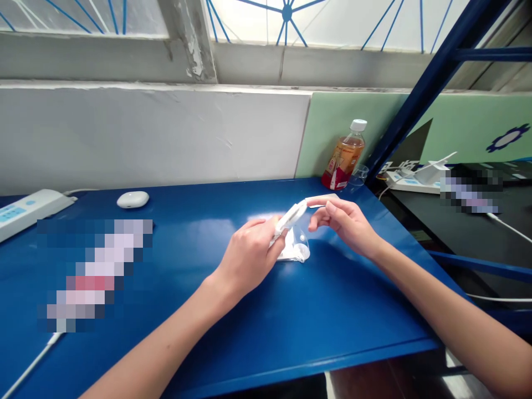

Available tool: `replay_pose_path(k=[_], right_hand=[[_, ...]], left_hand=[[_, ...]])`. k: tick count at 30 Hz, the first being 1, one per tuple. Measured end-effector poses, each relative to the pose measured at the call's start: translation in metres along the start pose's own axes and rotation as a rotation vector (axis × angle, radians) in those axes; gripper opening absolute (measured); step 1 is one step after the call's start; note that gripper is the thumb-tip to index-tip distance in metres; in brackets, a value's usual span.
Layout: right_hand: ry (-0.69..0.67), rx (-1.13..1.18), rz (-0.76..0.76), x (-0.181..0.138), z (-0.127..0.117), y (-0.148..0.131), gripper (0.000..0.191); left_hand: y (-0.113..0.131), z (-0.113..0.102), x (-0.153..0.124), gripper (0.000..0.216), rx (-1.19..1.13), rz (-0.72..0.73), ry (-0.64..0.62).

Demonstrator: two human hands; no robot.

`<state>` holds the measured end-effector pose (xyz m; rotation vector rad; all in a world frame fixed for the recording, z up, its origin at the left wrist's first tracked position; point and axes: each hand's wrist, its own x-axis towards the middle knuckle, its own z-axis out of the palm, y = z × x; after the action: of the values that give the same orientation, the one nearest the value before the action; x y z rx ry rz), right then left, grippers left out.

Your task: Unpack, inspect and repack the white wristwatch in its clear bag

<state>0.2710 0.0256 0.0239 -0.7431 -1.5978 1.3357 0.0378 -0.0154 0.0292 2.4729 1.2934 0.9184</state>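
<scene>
My left hand (253,252) is closed around a thin white object (291,217), whose exact kind I cannot make out. The object is tilted up, away from the table. To its right is my right hand (343,221), with the index finger stretched toward the object's upper end and the other fingers loosely bent. A thin white flap (330,198) shows just behind that index finger; whether it joins the white object is unclear. Beneath the hands, a clear plastic packet (300,249) with something white in it lies on the blue table (266,327), partly hidden by my left hand.
A drink bottle (344,158) with a white cap stands at the back right. A white earbud case (132,199), a power strip (35,210) and a blurred phone-like item (97,271) with a cable are left. A blue metal post (428,88) rises at the right.
</scene>
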Motion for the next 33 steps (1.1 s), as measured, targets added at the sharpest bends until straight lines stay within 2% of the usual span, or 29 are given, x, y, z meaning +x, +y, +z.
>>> replay_pose_path(k=[6, 12, 16, 17, 20, 22, 24, 29, 33], right_hand=[[-0.007, -0.169, 0.023, -0.007, 0.001, 0.002, 0.036], [0.032, -0.315, -0.008, -0.011, 0.002, 0.005, 0.023], [0.051, -0.365, -0.02, -0.01, -0.003, 0.008, 0.021], [0.06, -0.368, -0.024, -0.009, -0.005, 0.008, 0.02], [0.095, -0.388, -0.024, -0.006, -0.009, 0.008, 0.018], [0.125, -0.451, -0.02, -0.004, -0.011, 0.008, 0.016], [0.138, -0.547, -0.021, -0.003, -0.012, 0.008, 0.014], [0.116, -0.809, -0.023, -0.004, -0.014, 0.01, 0.012], [0.112, -0.868, 0.023, -0.004, -0.016, 0.01, 0.013]], left_hand=[[-0.004, 0.008, -0.003, 0.039, 0.146, 0.031, -0.063], [-0.002, 0.015, -0.004, 0.039, 0.164, 0.102, -0.078], [-0.005, 0.011, 0.001, 0.042, 0.137, 0.123, -0.077], [-0.007, 0.008, 0.002, 0.047, 0.131, 0.123, -0.094], [-0.015, -0.003, 0.006, 0.072, 0.131, 0.11, -0.246], [-0.021, -0.008, 0.007, 0.075, 0.146, 0.073, -0.349], [-0.026, -0.011, 0.005, 0.071, 0.143, 0.072, -0.383], [-0.034, -0.005, -0.006, 0.054, 0.067, 0.09, -0.329], [-0.034, 0.003, -0.014, 0.052, 0.045, 0.054, -0.261]])
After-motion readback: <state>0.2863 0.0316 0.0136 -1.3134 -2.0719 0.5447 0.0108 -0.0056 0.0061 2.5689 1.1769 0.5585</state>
